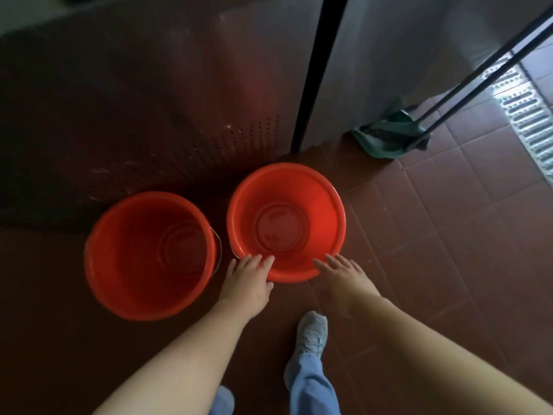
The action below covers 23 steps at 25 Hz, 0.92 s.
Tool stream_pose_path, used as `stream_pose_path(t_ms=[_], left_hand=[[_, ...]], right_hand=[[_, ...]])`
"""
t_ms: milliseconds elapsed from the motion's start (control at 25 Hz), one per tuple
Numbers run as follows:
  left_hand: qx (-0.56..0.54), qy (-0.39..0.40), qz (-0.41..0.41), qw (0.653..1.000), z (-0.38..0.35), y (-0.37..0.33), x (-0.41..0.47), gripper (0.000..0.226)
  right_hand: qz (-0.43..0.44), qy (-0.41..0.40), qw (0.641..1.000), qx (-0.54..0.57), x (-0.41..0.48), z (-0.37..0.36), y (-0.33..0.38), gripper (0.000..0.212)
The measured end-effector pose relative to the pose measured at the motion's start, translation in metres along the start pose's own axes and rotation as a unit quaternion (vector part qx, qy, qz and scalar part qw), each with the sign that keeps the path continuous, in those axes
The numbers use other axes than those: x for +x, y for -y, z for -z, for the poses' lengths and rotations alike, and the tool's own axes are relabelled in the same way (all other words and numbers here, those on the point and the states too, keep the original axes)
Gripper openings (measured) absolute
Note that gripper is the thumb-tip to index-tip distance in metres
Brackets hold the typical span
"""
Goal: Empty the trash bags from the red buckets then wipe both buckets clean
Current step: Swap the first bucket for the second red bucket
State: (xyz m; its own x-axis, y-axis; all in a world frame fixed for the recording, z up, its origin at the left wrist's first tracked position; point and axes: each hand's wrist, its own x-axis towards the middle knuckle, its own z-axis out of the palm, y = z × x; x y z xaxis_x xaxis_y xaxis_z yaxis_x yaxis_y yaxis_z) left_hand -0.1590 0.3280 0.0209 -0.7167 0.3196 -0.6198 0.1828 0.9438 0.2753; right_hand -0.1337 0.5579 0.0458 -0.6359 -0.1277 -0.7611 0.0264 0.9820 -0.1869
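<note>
Your left hand (248, 280) and right hand (344, 278) are both flat, with the fingers straight and a little spread. They reach to the near edge of the right red bucket (335, 217). I cannot tell if they touch it. The left red bucket (113, 265) stands just beside it. Both stand upright on a floor (449, 235) of red-brown tiles, in front of a metal cabinet (179, 100) with little holes. A green dustpan (386, 136) sits near a shiny drain grate (529, 124).
</note>
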Motion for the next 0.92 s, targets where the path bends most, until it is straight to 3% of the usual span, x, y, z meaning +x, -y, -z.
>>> stream_pose_path(t_ms=[240,400,680,920], left_hand=[[0.04,0.03,-0.01,0.999,-0.068,-0.013,0.056,0.072],[0.106,0.054,-0.029,0.992,-0.099,0.0,0.08,0.071],[0.197,-0.022,-0.061,0.978,-0.127,0.021,0.095,0.049],[0.155,0.001,-0.13,0.979,-0.116,0.023,0.099,0.04]], right_hand=[[0.027,0.004,0.999,-0.016,0.056,-0.033,-0.048,0.072],[0.069,0.029,0.993,-0.093,0.095,-0.056,-0.053,0.074],[0.1,-0.025,0.976,-0.193,0.132,-0.076,-0.051,0.035],[0.114,-0.064,0.97,-0.206,0.129,-0.072,-0.059,0.031]])
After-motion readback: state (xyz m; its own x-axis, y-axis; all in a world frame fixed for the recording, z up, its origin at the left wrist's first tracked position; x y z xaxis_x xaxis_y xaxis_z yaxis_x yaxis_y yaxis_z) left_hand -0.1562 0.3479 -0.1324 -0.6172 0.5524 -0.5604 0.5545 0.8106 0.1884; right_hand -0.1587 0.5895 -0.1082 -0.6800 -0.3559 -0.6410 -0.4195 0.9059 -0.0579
